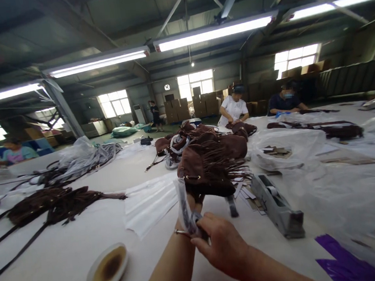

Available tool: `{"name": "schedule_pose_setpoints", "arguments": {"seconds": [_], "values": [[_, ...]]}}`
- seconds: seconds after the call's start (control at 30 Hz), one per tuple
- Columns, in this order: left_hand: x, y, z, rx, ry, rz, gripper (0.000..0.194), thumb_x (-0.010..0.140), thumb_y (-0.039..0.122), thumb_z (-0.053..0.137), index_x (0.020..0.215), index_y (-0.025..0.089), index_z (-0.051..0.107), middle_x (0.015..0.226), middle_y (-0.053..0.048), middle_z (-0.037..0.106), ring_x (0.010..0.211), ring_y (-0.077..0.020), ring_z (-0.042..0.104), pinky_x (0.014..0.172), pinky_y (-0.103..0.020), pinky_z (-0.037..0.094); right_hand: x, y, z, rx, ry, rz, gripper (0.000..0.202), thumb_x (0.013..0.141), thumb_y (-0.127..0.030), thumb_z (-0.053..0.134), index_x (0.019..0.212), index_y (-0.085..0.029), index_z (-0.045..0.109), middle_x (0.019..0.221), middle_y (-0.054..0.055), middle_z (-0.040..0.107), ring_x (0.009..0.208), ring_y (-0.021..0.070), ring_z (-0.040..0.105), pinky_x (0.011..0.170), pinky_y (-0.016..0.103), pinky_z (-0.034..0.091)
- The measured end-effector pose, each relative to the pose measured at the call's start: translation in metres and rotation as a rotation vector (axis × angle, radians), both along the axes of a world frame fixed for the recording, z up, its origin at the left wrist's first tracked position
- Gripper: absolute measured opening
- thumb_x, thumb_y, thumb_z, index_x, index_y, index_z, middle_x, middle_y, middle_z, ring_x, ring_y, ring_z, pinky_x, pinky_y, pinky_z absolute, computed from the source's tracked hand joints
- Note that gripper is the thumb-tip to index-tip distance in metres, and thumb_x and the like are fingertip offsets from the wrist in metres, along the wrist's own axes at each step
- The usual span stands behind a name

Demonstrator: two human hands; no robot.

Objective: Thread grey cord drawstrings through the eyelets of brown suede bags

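Note:
A brown fringed bag [191, 164] is held up over the white table, its fringe hanging to the right. My left hand [196, 201] is mostly hidden beneath the bag, and its fingers do not show. Over the left wrist, my right hand [223, 241] is closed on a plastic-wrapped strap [184, 205] that runs down from the bag's left side. Behind the bag lies a pile of more brown bags [203, 134]. White sheets [151, 201] lie to the left of it.
A dish of brown liquid [107, 269] sits at the near left. Dark fringed bags [39, 204] lie farther left. A tape dispenser [275, 207], plastic bags [347, 193] and purple plastic [346, 260] are at the right. Two people [233, 108] work across the table.

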State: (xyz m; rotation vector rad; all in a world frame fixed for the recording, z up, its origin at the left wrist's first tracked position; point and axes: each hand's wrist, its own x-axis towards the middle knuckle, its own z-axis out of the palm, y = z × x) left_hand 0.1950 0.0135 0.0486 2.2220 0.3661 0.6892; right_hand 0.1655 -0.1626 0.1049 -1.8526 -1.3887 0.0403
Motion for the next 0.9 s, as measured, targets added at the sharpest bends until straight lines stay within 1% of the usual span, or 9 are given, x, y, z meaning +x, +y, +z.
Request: {"name": "schedule_pose_setpoints", "arguments": {"seconds": [0.1, 0.17, 0.27, 0.33, 0.4, 0.47, 0.6, 0.7, 0.9], "values": [[-0.046, -0.015, -0.028, -0.074, 0.189, 0.023, 0.032, 0.095, 0.038, 0.040, 0.100, 0.018, 0.065, 0.078, -0.008, 0.069, 0.073, -0.0226, 0.068, 0.060, -0.037, 0.056, -0.009, -0.009, -0.022, -0.067, 0.017, 0.055, 0.011, 0.081, -0.030, 0.065, 0.077, -0.020, 0.062, 0.076, 0.003, 0.062, 0.069, 0.0170, 0.054, 0.063, 0.030, 0.033], [-0.086, -0.010, -0.037, -0.096, 0.305, 0.021, 0.032, 0.091, 0.038, 0.048, 0.078, 0.016, 0.067, 0.062, -0.005, 0.065, 0.056, -0.0197, 0.063, 0.054, -0.033, 0.053, 0.002, -0.023, -0.038, -0.083, 0.025, 0.019, 0.014, 0.086, -0.033, 0.060, 0.082, -0.020, 0.065, 0.075, 0.003, 0.063, 0.067, 0.0171, 0.055, 0.063, 0.030, 0.035], [-0.140, 0.018, -0.027, -0.069, 0.396, 0.086, 0.030, 0.071, 0.037, 0.071, 0.054, 0.016, 0.059, 0.051, -0.001, 0.058, 0.053, -0.0204, 0.060, 0.056, -0.031, 0.051, 0.036, -0.041, -0.055, -0.081, 0.029, -0.085, 0.020, 0.090, -0.033, 0.052, 0.089, -0.020, 0.067, 0.079, 0.005, 0.065, 0.070, 0.0185, 0.058, 0.066, 0.031, 0.040], [-0.158, 0.037, -0.010, -0.009, 0.361, 0.231, 0.022, 0.077, 0.033, 0.064, 0.065, 0.015, 0.064, 0.061, -0.004, 0.063, 0.068, -0.0245, 0.063, 0.069, -0.036, 0.053, 0.059, -0.045, -0.061, -0.077, 0.030, -0.170, 0.020, 0.090, -0.033, 0.051, 0.089, -0.021, 0.067, 0.082, 0.005, 0.066, 0.074, 0.0198, 0.060, 0.070, 0.032, 0.043], [-0.158, 0.043, 0.007, 0.065, 0.266, 0.378, 0.022, 0.086, 0.027, 0.051, 0.094, 0.014, 0.066, 0.087, -0.010, 0.069, 0.092, -0.0280, 0.063, 0.089, -0.044, 0.049, 0.073, -0.040, -0.063, -0.052, 0.005, -0.226, 0.020, 0.088, -0.031, 0.050, 0.088, -0.021, 0.067, 0.084, 0.006, 0.067, 0.079, 0.0211, 0.062, 0.074, 0.033, 0.046], [-0.142, 0.033, 0.019, 0.178, 0.147, 0.356, 0.034, 0.087, 0.027, 0.053, 0.119, 0.016, 0.059, 0.114, -0.015, 0.064, 0.113, -0.0288, 0.056, 0.103, -0.047, 0.042, 0.081, -0.029, -0.064, -0.017, -0.052, -0.227, 0.019, 0.087, -0.028, 0.050, 0.091, -0.021, 0.067, 0.088, 0.007, 0.067, 0.084, 0.0224, 0.062, 0.079, 0.035, 0.048], [-0.095, -0.001, 0.016, 0.476, 0.054, -0.072, 0.082, 0.070, 0.033, 0.076, 0.144, 0.024, 0.041, 0.151, -0.014, 0.038, 0.142, -0.0365, 0.028, 0.115, -0.055, 0.030, 0.098, 0.003, -0.069, 0.038, -0.222, -0.192, 0.039, 0.080, -0.014, 0.047, 0.115, -0.017, 0.064, 0.114, 0.013, 0.065, 0.111, 0.0262, 0.058, 0.099, 0.041, 0.045], [-0.068, -0.008, 0.004, 0.516, 0.146, -0.185, 0.093, 0.065, 0.030, 0.077, 0.147, 0.023, 0.034, 0.153, -0.014, 0.036, 0.143, -0.0383, 0.025, 0.115, -0.057, 0.028, 0.124, 0.023, -0.077, -0.015, -0.293, -0.176, 0.060, 0.072, -0.008, 0.045, 0.131, -0.015, 0.056, 0.131, 0.014, 0.059, 0.125, 0.0270, 0.050, 0.109, 0.045, 0.038], [-0.052, 0.009, 0.004, 0.615, 0.237, -0.202, 0.088, 0.065, 0.033, 0.077, 0.143, 0.018, 0.040, 0.127, -0.016, 0.057, 0.117, -0.0348, 0.053, 0.102, -0.049, 0.041, 0.148, 0.047, -0.082, -0.243, -0.285, 0.044, 0.084, 0.061, -0.010, 0.053, 0.145, -0.016, 0.044, 0.131, 0.014, 0.061, 0.119, 0.0268, 0.054, 0.103, 0.041, 0.040]]}}
